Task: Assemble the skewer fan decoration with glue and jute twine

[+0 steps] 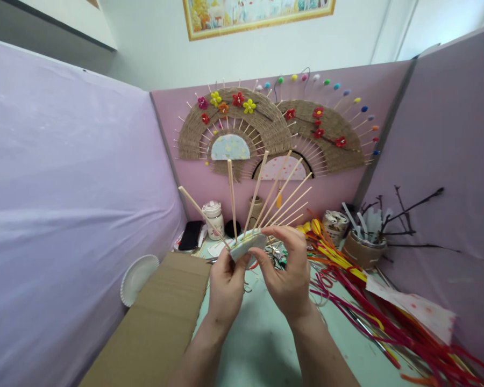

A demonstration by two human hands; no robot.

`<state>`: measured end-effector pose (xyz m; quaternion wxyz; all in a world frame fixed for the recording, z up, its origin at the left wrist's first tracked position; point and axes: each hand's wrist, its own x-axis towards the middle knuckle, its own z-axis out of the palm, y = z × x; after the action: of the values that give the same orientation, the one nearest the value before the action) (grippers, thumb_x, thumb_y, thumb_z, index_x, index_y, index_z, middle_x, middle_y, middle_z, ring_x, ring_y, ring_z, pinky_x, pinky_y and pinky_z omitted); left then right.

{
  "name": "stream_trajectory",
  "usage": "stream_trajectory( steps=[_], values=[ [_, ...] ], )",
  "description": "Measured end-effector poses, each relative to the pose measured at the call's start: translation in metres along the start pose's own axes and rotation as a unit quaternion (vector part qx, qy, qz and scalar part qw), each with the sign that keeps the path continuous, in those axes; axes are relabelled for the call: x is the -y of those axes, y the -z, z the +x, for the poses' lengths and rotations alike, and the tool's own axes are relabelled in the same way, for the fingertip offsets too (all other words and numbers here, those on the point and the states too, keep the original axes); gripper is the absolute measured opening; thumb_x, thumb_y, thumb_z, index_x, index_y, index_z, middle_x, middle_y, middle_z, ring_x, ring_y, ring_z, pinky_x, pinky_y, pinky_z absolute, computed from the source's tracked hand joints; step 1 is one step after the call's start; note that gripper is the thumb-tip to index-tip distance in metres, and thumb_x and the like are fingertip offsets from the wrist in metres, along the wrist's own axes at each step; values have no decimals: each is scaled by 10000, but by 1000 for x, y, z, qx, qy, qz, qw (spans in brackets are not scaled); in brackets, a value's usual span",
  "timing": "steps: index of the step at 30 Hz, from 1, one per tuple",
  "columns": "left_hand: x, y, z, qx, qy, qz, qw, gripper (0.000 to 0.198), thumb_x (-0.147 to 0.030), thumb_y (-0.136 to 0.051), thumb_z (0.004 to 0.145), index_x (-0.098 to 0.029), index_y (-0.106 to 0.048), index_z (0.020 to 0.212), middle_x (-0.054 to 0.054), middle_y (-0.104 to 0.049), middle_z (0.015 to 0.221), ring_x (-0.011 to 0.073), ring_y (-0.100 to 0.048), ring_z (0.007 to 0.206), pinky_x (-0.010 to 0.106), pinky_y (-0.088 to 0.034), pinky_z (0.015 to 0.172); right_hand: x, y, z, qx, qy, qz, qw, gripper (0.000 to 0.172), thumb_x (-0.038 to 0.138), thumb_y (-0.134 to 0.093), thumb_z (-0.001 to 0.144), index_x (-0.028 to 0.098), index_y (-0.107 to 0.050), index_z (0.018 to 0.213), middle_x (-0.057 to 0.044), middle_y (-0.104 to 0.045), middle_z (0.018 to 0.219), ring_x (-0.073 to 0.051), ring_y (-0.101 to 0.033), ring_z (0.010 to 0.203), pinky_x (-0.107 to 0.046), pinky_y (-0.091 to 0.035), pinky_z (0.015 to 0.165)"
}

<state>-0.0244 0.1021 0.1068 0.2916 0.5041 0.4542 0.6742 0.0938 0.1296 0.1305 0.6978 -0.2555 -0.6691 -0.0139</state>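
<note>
The cloth-covered base (248,245) is held above the tabletop (258,349), its left end clamped in the left hand's (227,287) grip and its right side pinched between the thumb and fingers of the right hand (288,271). Pressure is probably best applied evenly along the rim, so that the fanned sticks (232,199) are not twisted. Room for the forearms seems to be left between the cardboard (157,312) and the fuzzy stems (341,259); farther out, movement is bounded by side panels (64,188).
</note>
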Motion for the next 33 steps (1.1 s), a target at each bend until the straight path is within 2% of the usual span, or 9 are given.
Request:
stream_trajectory(
  steps=[4,8,13,15,18,22,27,30,33],
  values=[
    [-3,-1,0,-5,-5,-2,1000,277,-388,-660,862,-204,-690,1067,52,-730,1026,202,-659,977,290,-499,863,0,-1,-1,18,3,1,1000,437,167,-698,861,210,-495,1245,-78,-652,1052,-225,-610,985,-454,-497,912],
    [-7,-2,1,-19,0,-2,1000,292,-387,-664,858,-190,-689,1073,66,-737,1053,217,-668,1023,312,-506,895,2,0,0,-15,-7,13,1000,491,172,-711,844,204,-481,1277,-109,-621,1129,-247,-599,1060,-467,-505,926],
    [-6,-3,2,-44,14,-18,999,322,-392,-699,824,-170,-696,1058,78,-745,1026,225,-688,966,323,-530,854,0,-1,0,5,-21,45,999,482,177,-663,871,220,-451,1302,-94,-619,1101,-255,-589,1102,-499,-516,942],
    [-3,-2,3,-51,20,-28,998,325,-386,-709,816,-163,-697,1052,79,-747,1009,225,-691,952,324,-532,849,0,-1,1,-11,-22,41,999,469,181,-651,871,228,-450,1293,-96,-605,1108,-268,-556,1152,-524,-507,958],
    [2,-2,4,-52,30,-56,997,330,-379,-722,807,-166,-691,1057,75,-746,1007,223,-688,967,322,-530,861,-1,0,2,-32,-29,32,999,438,193,-634,875,232,-454,1272,-97,-588,1119,-271,-524,1177,-538,-499,969],
    [6,-2,5,-55,47,-100,992,336,-365,-736,799,-188,-674,1078,64,-736,1026,203,-678,984,305,-520,878,-1,1,4,3,-41,20,999,403,217,-605,894,220,-448,1266,-109,-578,1122,-266,-526,1166,-543,-498,970],
    [4,-5,10,-91,55,-178,978,355,-340,-745,791,-227,-639,1111,49,-711,1119,178,-670,1019,291,-508,908,-3,4,6,-38,-49,-4,998,326,205,-585,894,224,-489,1205,-101,-591,1084,-274,-520,1151,-541,-478,961],
    [0,-4,15,-124,55,-224,965,388,-337,-750,779,-227,-627,1130,64,-694,1169,187,-661,1050,303,-511,906,-7,5,5,-5,-89,7,996,193,196,-559,914,217,-537,1105,-63,-605,981,-228,-582,989,-440,-503,881],
    [-3,-2,19,-141,71,-254,954,375,-308,-748,772,-225,-628,1117,68,-697,1156,198,-662,1051,333,-515,906,-12,3,3,92,-143,15,985,79,239,-572,926,205,-561,996,-39,-608,910,-196,-594,871,-358,-500,783]
  ],
)
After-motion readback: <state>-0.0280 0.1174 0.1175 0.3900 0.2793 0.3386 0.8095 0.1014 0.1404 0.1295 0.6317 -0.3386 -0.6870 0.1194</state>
